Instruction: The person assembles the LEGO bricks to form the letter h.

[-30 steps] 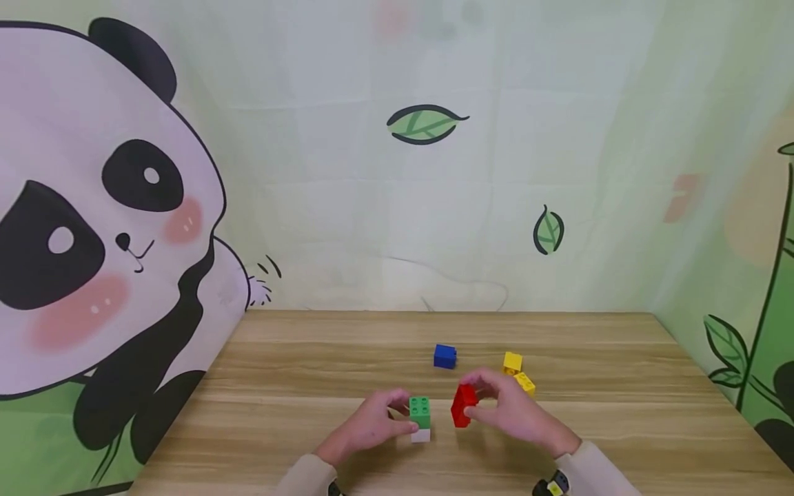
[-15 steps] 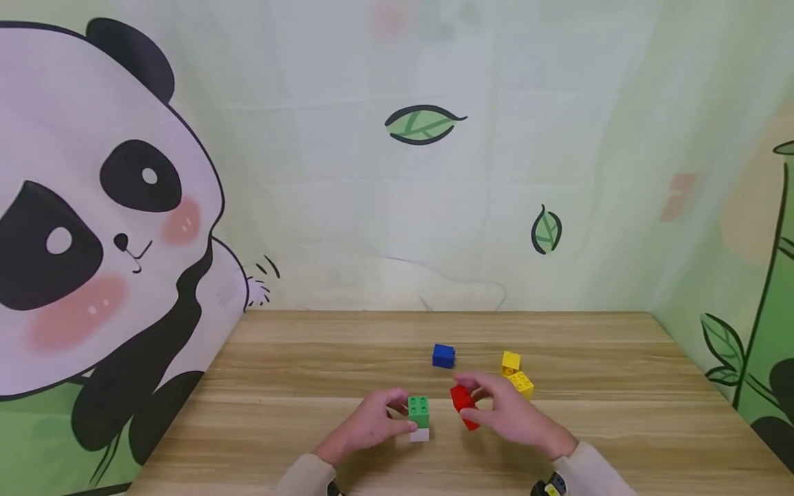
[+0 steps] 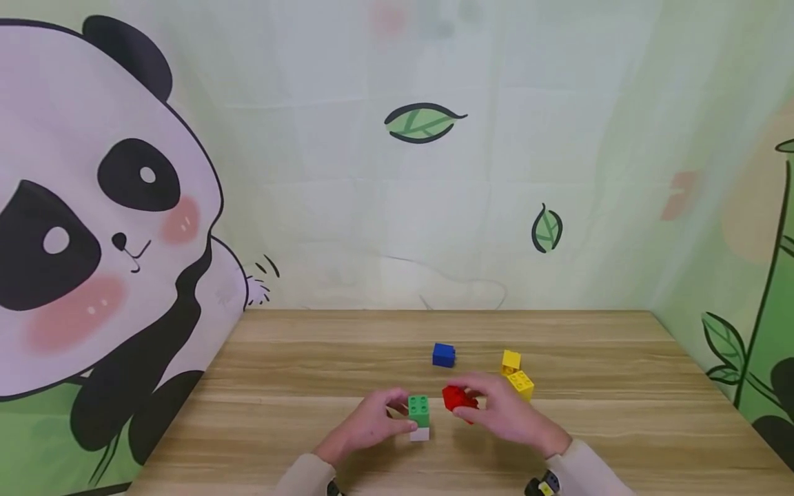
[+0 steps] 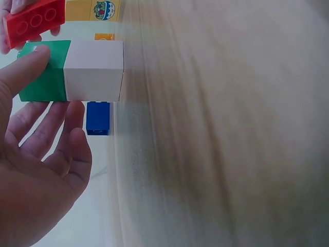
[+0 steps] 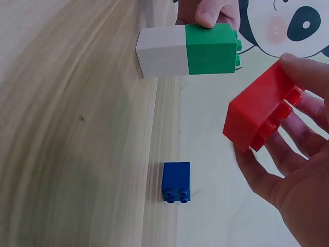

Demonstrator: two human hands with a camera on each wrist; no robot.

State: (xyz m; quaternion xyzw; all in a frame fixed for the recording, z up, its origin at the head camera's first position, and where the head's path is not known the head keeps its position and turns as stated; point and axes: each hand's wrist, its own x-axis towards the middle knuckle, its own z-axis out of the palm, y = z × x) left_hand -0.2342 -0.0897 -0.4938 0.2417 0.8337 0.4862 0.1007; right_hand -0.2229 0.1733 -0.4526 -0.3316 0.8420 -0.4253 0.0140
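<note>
A green toy building block [image 3: 418,410] sits on a white block [image 3: 420,435], making an upright stack on the table. My left hand [image 3: 372,421] pinches the green block, thumb on the near side and fingers behind. To the right, my right hand [image 3: 510,412] grips a red building block [image 5: 259,105] between thumb and fingers. The red block is tilted and held above the table, apart from the stack. In the right wrist view its studs face toward the palm. Part of the red block is covered by the right hand in the head view.
On the wooden table [image 3: 298,358], a blue block [image 3: 443,355] lies behind the stack. Two yellow blocks [image 3: 521,385] lie close together behind the right hand, one with a printed picture in the left wrist view. A panda-patterned cloth [image 3: 347,207] hangs at the back.
My right hand has turned the red block from nearly upright to a slant and shifted it slightly left. The left hand and its stack have stayed in place.
</note>
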